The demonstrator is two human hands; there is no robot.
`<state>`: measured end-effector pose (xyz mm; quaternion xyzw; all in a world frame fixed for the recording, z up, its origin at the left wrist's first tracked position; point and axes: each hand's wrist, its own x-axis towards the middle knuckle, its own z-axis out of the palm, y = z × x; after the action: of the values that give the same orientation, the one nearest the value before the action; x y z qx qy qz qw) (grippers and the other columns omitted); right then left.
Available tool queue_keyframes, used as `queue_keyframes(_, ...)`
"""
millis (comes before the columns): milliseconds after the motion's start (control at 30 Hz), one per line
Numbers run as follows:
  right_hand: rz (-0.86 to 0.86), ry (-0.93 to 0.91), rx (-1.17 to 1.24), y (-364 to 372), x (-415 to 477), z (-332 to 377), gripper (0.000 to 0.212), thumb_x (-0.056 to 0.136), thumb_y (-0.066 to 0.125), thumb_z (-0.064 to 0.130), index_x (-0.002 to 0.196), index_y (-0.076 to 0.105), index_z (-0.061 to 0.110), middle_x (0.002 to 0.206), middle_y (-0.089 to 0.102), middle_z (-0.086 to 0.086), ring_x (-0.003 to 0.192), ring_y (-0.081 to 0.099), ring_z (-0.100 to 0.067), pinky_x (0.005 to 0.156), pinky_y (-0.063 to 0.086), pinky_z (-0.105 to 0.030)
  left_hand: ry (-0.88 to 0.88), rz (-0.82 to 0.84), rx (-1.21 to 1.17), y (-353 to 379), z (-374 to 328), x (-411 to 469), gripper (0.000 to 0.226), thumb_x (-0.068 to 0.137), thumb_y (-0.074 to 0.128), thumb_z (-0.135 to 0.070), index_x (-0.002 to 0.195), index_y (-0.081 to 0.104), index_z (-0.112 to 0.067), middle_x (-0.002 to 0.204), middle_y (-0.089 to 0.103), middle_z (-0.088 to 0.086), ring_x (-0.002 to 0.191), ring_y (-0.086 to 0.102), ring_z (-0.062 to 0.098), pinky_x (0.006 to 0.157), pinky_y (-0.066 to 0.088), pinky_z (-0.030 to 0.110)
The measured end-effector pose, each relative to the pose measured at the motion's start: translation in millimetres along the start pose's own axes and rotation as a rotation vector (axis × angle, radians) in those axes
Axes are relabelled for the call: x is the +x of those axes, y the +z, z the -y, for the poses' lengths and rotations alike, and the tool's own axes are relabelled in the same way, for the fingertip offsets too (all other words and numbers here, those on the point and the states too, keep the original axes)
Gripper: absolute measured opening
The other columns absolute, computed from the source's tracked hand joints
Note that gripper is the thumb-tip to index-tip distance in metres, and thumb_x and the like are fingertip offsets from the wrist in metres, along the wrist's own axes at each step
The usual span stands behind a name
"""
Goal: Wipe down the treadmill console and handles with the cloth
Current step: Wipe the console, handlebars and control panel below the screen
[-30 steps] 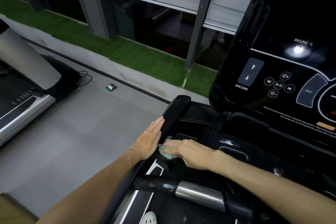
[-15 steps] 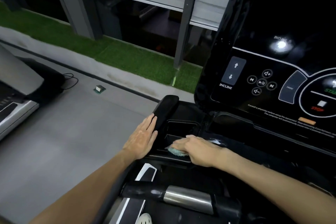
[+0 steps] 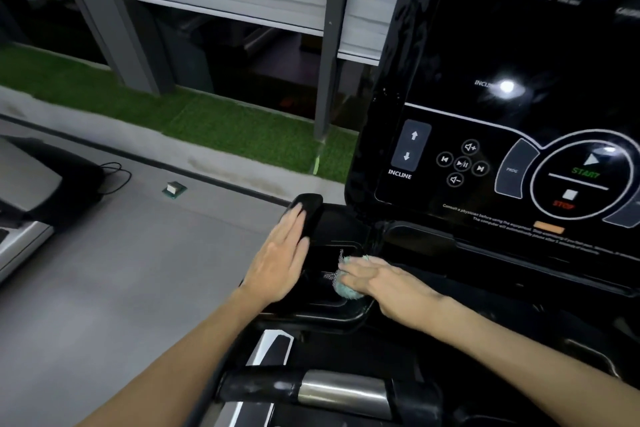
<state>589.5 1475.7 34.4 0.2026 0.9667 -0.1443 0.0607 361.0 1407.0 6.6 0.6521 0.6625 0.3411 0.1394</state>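
Cloth (image 3: 346, 284) lies bunched under the right hand (image 3: 384, 282), fingers straight, pressing it on the tray (image 3: 322, 312) rim beside the console (image 3: 485, 166). Left hand (image 3: 280, 260) rests flat against the side handle (image 3: 311, 208), likely the next stretch to wipe.

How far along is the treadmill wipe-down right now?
Nothing reads as clearly finished. In hand: the right hand presses the cloth into the side tray, while the left hand rests flat on the side handle. Left, likely: the button panel and the front handlebar.
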Motion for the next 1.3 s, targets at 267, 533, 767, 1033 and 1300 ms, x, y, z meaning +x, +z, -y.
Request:
queue_keyframes(267,0.025,0.043,0.046,-14.5,-40.4,-8.8,0.092,0.074,0.034,-0.025,0.151,0.024,0.024,0.157,0.005,0.014,0.144,0.0,-0.002,0.121,0.008,-0.027,0.54,-0.277,0.11,-21.6,-123.5,103.9,0.053,0.1,0.042,-0.013,0.147,0.029,0.008,0.157,0.026,0.021,0.148,0.022,0.032,0.121,0.023,0.042)
queue_keyframes(533,0.036,0.1,0.003,-15.3,-68.2,-20.4,0.085,0.083,0.04,-0.019,0.151,0.022,0.028,0.159,0.004,0.013,0.145,-0.004,-0.002,0.121,0.005,-0.029,0.52,-0.405,0.43,3.3,-125.0,115.7,0.063,0.099,0.045,-0.024,0.152,0.02,-0.001,0.16,0.022,0.013,0.148,0.02,0.028,0.117,0.024,0.039)
queue_keyframes(767,-0.024,0.067,0.062,-9.3,-46.1,-15.9,0.088,0.077,0.039,-0.023,0.15,0.029,0.025,0.159,0.015,0.009,0.147,0.005,-0.006,0.121,0.008,-0.031,0.523,-0.429,0.455,5.5,-122.7,117.7,0.06,0.098,0.045,-0.024,0.15,0.027,0.001,0.158,0.027,0.016,0.147,0.025,0.03,0.114,0.029,0.041)
queue_keyframes(1033,0.095,0.199,0.023,-35.5,-88.1,-24.4,0.093,0.077,0.032,-0.019,0.151,0.019,0.035,0.158,0.0,0.021,0.145,-0.001,0.001,0.118,0.021,-0.035,0.497,-0.449,0.469,7.4,-124.9,116.8,0.06,0.098,0.044,-0.024,0.15,0.026,0.001,0.158,0.027,0.017,0.147,0.024,0.03,0.115,0.029,0.042)
queue_keyframes(1300,0.015,0.081,0.002,-28.8,-56.9,-5.6,0.093,0.072,0.037,-0.022,0.152,0.022,0.024,0.161,0.009,0.009,0.147,0.003,-0.009,0.119,-0.001,-0.022,0.49,-0.441,0.503,6.2,-125.8,117.2,0.06,0.098,0.041,-0.025,0.15,0.025,0.002,0.158,0.027,0.018,0.147,0.024,0.032,0.114,0.028,0.042)
